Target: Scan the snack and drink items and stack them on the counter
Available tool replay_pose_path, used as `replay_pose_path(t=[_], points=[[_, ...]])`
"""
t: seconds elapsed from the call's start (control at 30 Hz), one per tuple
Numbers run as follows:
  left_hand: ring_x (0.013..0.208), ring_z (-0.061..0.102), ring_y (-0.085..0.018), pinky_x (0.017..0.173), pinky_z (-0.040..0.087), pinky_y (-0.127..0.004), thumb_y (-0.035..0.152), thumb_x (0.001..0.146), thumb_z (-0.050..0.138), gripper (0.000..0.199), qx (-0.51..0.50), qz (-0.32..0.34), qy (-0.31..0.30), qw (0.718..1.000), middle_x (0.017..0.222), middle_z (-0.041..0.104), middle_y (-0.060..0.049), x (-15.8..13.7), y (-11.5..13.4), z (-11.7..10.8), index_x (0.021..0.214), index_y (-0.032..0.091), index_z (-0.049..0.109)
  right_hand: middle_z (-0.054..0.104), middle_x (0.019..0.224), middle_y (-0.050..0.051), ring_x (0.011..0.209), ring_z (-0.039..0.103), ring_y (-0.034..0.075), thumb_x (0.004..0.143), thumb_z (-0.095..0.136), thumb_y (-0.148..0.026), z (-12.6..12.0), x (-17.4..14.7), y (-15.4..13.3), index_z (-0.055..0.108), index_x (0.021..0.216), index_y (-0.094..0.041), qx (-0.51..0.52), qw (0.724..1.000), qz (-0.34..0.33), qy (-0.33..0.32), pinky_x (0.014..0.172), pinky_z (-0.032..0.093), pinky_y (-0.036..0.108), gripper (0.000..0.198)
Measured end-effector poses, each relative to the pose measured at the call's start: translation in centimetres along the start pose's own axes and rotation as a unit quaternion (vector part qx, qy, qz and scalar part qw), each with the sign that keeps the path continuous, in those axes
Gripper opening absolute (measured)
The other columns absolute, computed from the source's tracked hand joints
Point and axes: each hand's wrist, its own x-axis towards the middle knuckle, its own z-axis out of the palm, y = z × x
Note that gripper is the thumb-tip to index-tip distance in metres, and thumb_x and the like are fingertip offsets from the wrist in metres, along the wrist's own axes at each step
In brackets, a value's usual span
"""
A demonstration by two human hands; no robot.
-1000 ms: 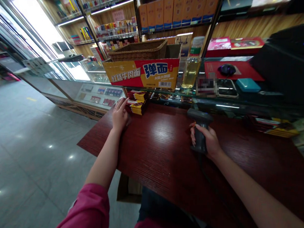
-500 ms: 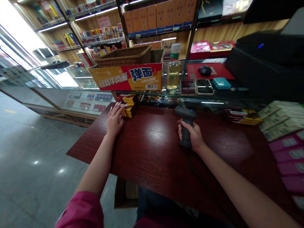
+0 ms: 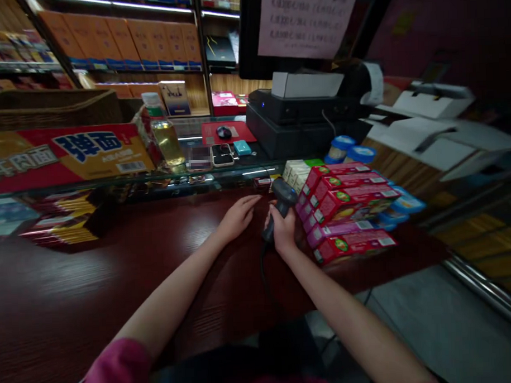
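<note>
Barcode scanner, dark grey and trailing a black cord, is held just to the left of a stack of red and pink boxes on a dark red-brown wooden surface. Its handle is gripped by the right hand, with the fingers wrapped around it. Whether its window is aimed at the stack cannot be told.

Half a second ago, the scanner was held well apart from the stack; now it has been brought close beside it. The left hand has been shifted too. It was rested against the red-and-yellow packets, which lie far to the left of the stack; now it is placed nearer the stack, with the scanner between them. Its fingers are loosely extended and nothing is seen to be held; whether the surface is touched is not clear. By judgement, the handling has thus been moved from the packets to the stack's end of the surface, although no box is touched by either hand.

The view has been swung round as well, so that the whole stack is shown. Pale boxes are set directly behind its left end, and blue-lidded tubs are placed behind it. Farther behind and to its left, a black mouse, a phone and a bottle of yellow liquid are laid out or stood.
</note>
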Motion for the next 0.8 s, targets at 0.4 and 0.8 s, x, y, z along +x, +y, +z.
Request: replay_pose_path(t=[0.4, 0.8], points=[[0.155, 0.037, -0.027, 0.128, 0.030, -0.054, 0.011, 0.093, 0.051, 0.057, 0.073, 0.012, -0.012, 0.997, 0.155, 0.054, -0.013, 7.6, -3.8, 3.8, 0.150, 0.018, 0.052, 0.052, 0.057, -0.007, 0.041, 0.047, 0.015, 0.076, 0.071, -0.039, -0.6, 0.7, 0.1, 0.054, 0.096, -0.027, 0.018, 0.995, 0.094, 0.006, 0.039, 0.042, 0.029, 0.029], [0.135, 0.061, -0.024, 0.117, 0.048, -0.044, 0.027, 0.102, 0.053, 0.038, 0.099, 0.022, -0.049, 0.994, 0.142, 0.067, -0.007, 3.1, -2.0, 0.4, 0.138, 0.026, 0.065, 0.053, 0.060, -0.008, 0.040, 0.048, 0.011, 0.076, 0.070, -0.038, -1.1, 1.0, -0.9, 0.054, 0.096, -0.025, 0.042, 0.997, 0.067, 0.006, 0.037, 0.041, 0.025, 0.029]])
